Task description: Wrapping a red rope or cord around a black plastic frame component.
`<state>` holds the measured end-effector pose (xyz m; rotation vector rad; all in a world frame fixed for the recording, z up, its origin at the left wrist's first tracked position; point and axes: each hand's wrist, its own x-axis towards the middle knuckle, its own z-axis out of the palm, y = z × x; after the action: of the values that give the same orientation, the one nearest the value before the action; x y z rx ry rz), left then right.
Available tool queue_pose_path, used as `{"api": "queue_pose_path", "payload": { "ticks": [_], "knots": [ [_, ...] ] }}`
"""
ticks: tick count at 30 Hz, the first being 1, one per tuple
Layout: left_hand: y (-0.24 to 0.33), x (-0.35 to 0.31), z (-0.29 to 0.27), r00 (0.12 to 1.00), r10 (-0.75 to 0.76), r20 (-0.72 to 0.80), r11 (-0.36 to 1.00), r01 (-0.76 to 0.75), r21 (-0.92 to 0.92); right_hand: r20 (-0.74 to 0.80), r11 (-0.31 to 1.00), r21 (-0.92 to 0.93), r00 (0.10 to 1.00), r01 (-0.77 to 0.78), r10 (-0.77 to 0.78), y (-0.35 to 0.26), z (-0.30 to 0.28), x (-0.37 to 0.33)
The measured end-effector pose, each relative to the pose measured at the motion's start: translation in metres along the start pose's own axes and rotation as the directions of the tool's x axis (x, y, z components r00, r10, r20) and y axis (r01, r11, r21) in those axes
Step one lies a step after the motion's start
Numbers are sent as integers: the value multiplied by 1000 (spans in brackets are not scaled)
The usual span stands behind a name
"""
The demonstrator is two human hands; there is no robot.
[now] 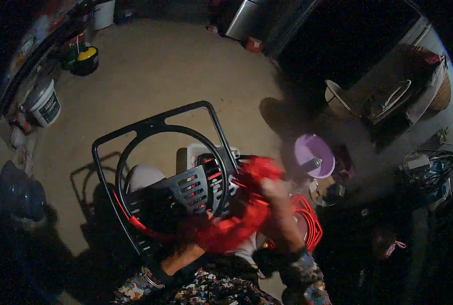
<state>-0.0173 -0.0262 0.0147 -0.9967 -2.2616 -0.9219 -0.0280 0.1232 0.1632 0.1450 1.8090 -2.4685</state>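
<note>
A black tubular frame with a round hoop inside it lies tilted in front of me. Red strip is wound round its lower left part. Behind the hoop shows a grey slotted panel. A loose bundle of red strip, smeared by motion, spreads across the frame's right side. My right hand is blurred and closed on this bundle. At the hoop's lower edge is my left hand, mostly hidden behind the red strip, so its fingers cannot be made out.
Right of my hands lie red coils. Beyond them stand a purple basin and a pale bowl. A white container is behind the frame. Along the left side are a white bucket and a black pot.
</note>
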Motion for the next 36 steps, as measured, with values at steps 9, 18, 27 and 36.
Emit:
{"api": "queue_pose_path", "payload": {
  "ticks": [9,18,27,36],
  "knots": [
    [14,5,19,754,-607,250,634,650,-419,-573,981,-9,803,194,-164,-29,-77,-154],
    [10,10,7,772,-589,238,618,620,-484,-559,965,-78,812,-250,166,15,-132,-157],
    [13,9,10,792,-581,187,643,588,-491,69,145,-986,990,86,-120,33,-76,-33],
    [5,-3,16,783,-553,283,701,621,-349,351,-355,-890,926,284,-139,100,-77,11]
  ]
}}
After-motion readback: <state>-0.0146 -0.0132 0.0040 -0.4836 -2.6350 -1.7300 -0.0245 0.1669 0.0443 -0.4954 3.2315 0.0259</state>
